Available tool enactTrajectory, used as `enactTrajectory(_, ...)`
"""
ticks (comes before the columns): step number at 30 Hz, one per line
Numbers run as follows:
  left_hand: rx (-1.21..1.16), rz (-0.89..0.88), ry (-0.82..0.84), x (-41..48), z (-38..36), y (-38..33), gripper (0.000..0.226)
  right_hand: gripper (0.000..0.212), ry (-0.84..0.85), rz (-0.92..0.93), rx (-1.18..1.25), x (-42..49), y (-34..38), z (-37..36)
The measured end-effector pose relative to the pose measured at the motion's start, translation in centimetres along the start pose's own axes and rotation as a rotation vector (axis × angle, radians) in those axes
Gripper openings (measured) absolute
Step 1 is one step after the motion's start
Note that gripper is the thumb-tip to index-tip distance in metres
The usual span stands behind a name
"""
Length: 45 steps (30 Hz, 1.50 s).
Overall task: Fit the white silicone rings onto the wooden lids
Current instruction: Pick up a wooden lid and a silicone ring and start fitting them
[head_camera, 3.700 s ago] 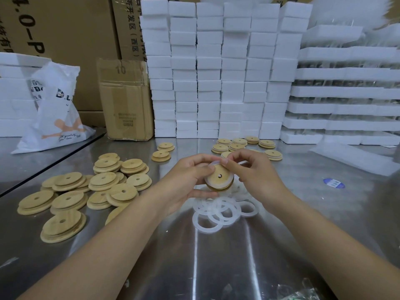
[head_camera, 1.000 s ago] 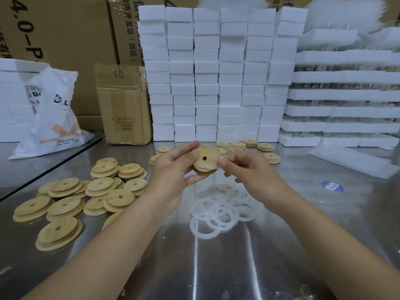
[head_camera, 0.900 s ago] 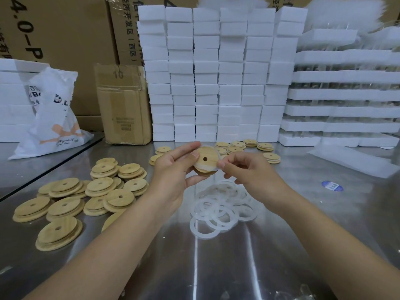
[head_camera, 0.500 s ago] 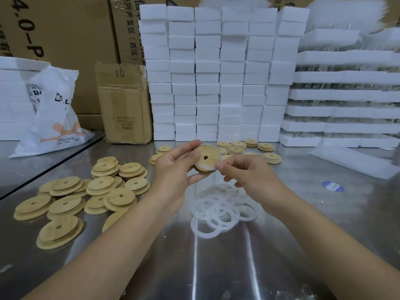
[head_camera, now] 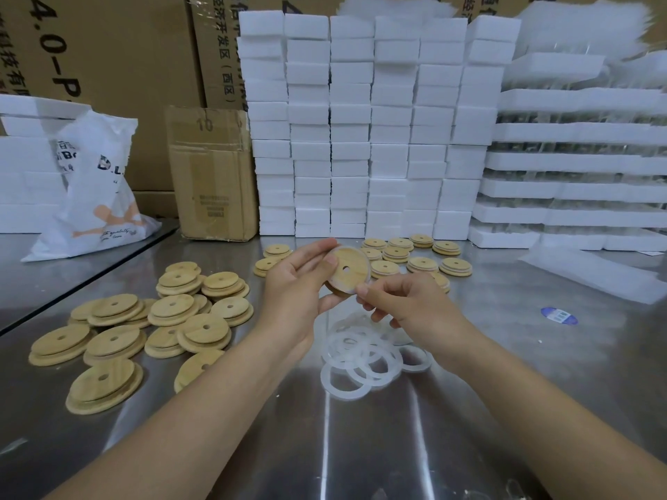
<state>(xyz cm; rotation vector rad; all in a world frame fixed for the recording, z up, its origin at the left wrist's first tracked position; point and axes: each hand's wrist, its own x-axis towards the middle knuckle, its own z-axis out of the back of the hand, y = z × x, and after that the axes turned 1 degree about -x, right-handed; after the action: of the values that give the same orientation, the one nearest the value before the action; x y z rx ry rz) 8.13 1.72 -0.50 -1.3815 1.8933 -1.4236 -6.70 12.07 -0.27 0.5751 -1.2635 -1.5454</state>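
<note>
Bare lids heaped at left on steel table. Left hand gripping wooden lid mid-air, thumb on its face. Silicone ring around lid rim, pinched at lower edge by right hand. Loose rings piled beneath.

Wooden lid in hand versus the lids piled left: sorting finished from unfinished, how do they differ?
The held lid wears a white silicone ring; the piled lids are bare wood. The held lid is tilted in the left hand; the piled lids lie stacked. Both are round with a centre hole.
</note>
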Motion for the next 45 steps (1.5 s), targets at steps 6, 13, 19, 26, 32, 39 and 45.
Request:
enactTrajectory(6,0.009,-0.047,0.004,-0.2,-0.3,-0.4,0.021,0.021,-0.037,-0.105,0.193,0.1,-0.1,-0.6)
enactTrajectory(13,-0.130,0.011,-0.060,-0.3,-0.3,-0.4,0.023,0.022,-0.013,-0.187,0.392,0.2,-0.4,-1.3)
enactTrajectory(19,-0.137,0.025,-0.105,-0.4,-0.6,0.0,0.019,0.027,-0.013,-0.187,0.306,0.3,-1.0,-1.7)
enactTrajectory(26,-0.051,-0.048,0.042,-0.9,-1.3,-0.4,0.024,0.017,-0.035,-0.150,0.291,-0.1,-1.6,-2.6)
enactTrajectory(32,0.034,-0.094,0.080,-0.7,-0.8,-0.6,0.027,0.031,0.030,-0.104,0.240,0.2,0.3,-0.5)
enactTrajectory(39,0.121,-0.030,0.088,-0.6,-0.6,-0.4,0.034,0.027,-0.057,-0.045,0.375,0.0,0.5,0.2)
enactTrajectory(45,0.252,-0.030,0.074,-0.7,-0.5,0.0,0.019,0.025,-0.040,-0.077,0.336,0.2,0.7,0.6)
